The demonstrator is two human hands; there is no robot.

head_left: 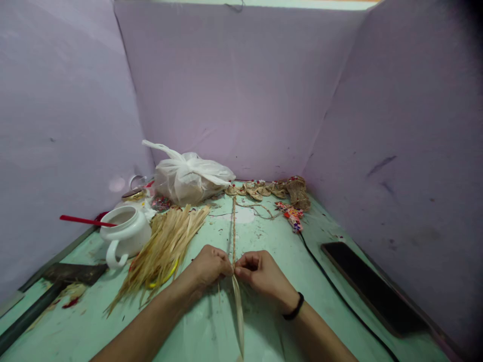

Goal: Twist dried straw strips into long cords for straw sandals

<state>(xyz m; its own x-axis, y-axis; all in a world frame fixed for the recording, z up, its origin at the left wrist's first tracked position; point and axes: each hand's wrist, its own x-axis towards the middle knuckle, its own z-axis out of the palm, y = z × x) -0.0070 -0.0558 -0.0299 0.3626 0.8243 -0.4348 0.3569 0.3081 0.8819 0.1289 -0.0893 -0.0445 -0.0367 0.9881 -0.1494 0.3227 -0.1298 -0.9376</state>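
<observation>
A thin braided straw cord (234, 229) runs from the back of the table straight toward me. Where the braid ends, my left hand (213, 264) pinches it from the left, fingers closed. My right hand (256, 271), with a black band on its wrist, pinches the same spot from the right. Loose pale straw strands (237, 314) hang from between my fingertips toward the near edge. Left of my left hand lies a fanned bundle of dry straw (168, 241), partly over a yellow ring-shaped piece.
At left stand a white pot (130, 234) with a red stick and a hammer (73, 272). A knotted plastic bag (190, 176) and woven straw pieces (256, 190) line the back wall. On the right are a black cable (335, 289) and a dark phone (370, 286).
</observation>
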